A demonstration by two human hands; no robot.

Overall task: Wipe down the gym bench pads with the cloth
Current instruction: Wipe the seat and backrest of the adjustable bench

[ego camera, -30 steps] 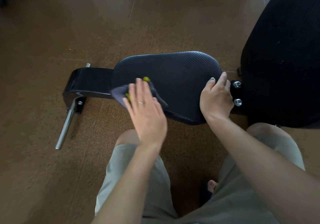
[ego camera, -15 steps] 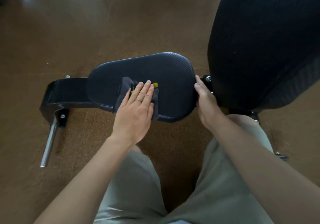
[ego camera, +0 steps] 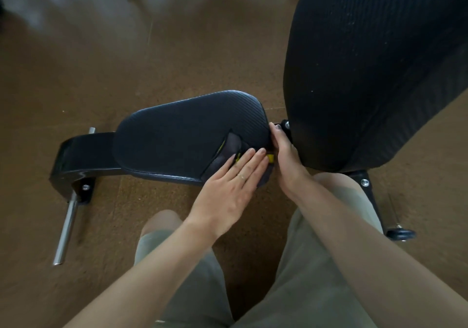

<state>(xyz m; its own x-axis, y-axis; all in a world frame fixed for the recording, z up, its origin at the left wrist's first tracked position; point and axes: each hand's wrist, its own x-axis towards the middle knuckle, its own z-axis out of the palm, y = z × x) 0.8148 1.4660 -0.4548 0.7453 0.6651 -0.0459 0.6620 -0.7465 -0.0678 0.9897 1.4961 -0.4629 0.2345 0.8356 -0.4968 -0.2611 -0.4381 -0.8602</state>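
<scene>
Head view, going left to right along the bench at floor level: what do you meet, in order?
Steel bar → black frame arm → seat pad → cloth under the flat left hand → right hand at the pad's end → back pad.

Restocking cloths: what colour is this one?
Dark grey cloth with yellow trim; head view.

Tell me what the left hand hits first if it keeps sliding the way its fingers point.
The left hand, flat on the cloth, points up-right at the right hand holding the seat pad end; likely that first, then the back pad.
</scene>
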